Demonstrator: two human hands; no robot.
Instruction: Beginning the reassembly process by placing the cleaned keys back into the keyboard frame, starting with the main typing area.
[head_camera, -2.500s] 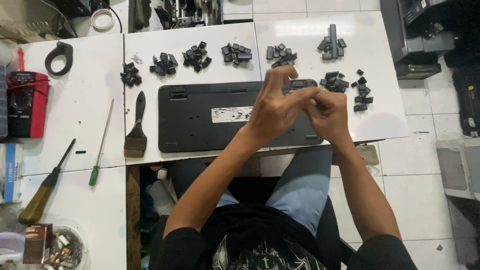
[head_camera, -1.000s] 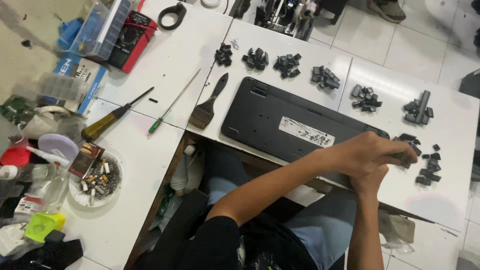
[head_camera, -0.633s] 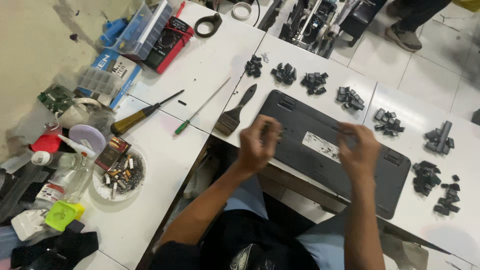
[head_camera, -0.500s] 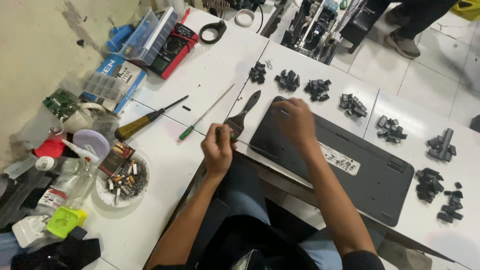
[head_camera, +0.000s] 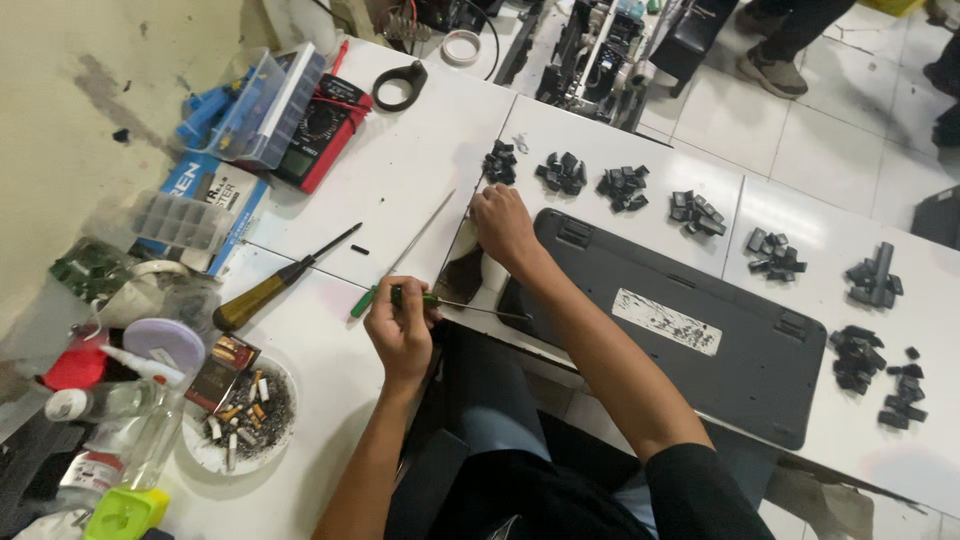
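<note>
Left hand (head_camera: 400, 330) is wrapped around the dark-green handle of a thin screwdriver (head_camera: 455, 304), shaft pointing off to the person's right toward the near-left corner of the upside-down black keyboard (head_camera: 680, 325). Right hand (head_camera: 503, 225) sits at that same left end of the keyboard, fingers curled down over the paintbrush (head_camera: 461, 262); looks like it's gripping the brush handle, but the hand covers it so I can't say for sure. The brush runs front-to-back, bristles toward the person, right between the two hands and just beside the keyboard's short edge, so the screwdriver tip crosses just below the bristles. A second green-handled screwdriver (head_camera: 400, 265) lies diagonally on the white table (head_camera: 400, 170), just left of the brush, and a wooden-handled screwdriver (head_camera: 285, 279) further left. Little piles of black keycaps (head_camera: 563, 172) line the far side of the keyboard, ashtray (head_camera: 240, 415) near the left elbow.
</note>
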